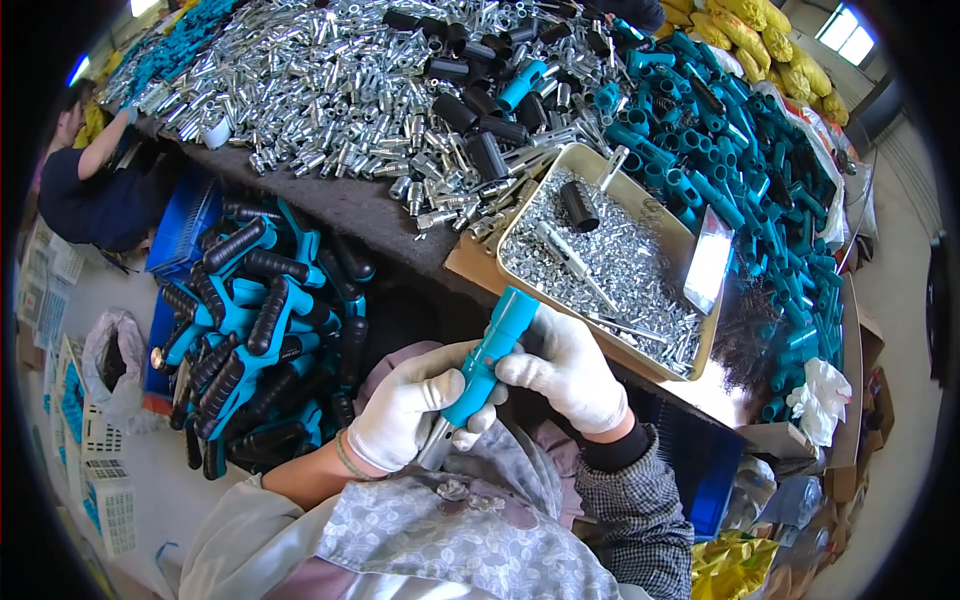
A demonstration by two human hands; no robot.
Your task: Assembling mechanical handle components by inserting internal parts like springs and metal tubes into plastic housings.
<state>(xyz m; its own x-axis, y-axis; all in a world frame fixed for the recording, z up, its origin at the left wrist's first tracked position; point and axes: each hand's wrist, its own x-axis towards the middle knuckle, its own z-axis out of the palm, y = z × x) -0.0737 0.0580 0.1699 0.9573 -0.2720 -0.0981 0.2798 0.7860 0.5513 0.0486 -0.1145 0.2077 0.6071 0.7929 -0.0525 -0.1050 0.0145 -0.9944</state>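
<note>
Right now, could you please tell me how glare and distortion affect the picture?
In the head view, the upper-right window is mostly blown out, and glare washes over the flat shiny panel; in the head view, fisheye distortion leaves dark curved corners, while the teal cylinder in the left hand and right hand looks fairly sharp.

Head-worn fisheye, looking down, close above the hands (pixel 405 408) (pixel 568 372)
</note>
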